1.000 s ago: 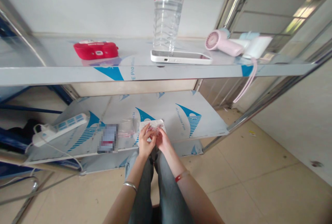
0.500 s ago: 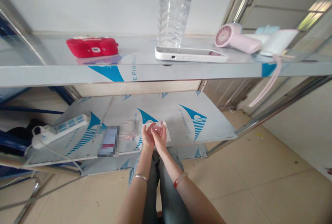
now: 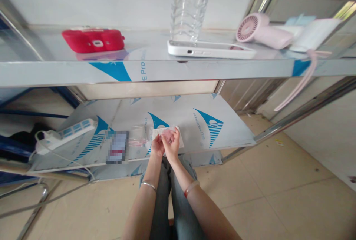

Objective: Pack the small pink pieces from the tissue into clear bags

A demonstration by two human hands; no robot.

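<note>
Both hands meet at the front edge of the lower steel shelf [image 3: 200, 136]. My left hand [image 3: 157, 146] and my right hand [image 3: 171, 145] are closed together on a small clear packet with a pink thing inside [image 3: 167, 135]. The packet sits over a white sheet [image 3: 180, 139] on the shelf. Just to the left lies a clear plastic bag [image 3: 137, 140] and a blurred card [image 3: 118, 146].
A white power strip [image 3: 65, 135] with its cord lies at the shelf's left. On the upper shelf [image 3: 155, 70] stand a red case [image 3: 93, 40], a white phone [image 3: 210, 49], a clear water bottle [image 3: 189, 5] and a pink handheld fan [image 3: 263, 31]. Tiled floor lies to the right.
The view has moved closer and lower. My hands stay together over the white sheet, fingers shifting on the small packet, which now shows pink between them.
</note>
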